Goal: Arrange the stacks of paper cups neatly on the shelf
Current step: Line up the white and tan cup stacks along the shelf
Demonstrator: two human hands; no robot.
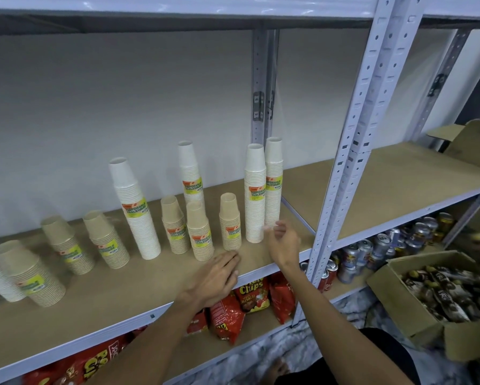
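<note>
Two bare forearms reach up from the bottom edge toward the shelf point(116, 290). Left hand point(215, 276) lies palm-down at the board's front edge, fingers flat and close together, holding nothing, just in front of the short brown cup stack point(230, 222). Right hand point(283, 243) is raised to the right of that brown stack, fingers loosely spread, fingertips at the base of the two tall white cup stacks point(264, 190); contact cannot be told. Left of the brown stack stand more brown stacks point(189, 229), another tall white stack point(136, 209), further leaning ones beyond. Below the brown stack's board: red chip bags point(233, 309), cans point(372, 251).
</note>
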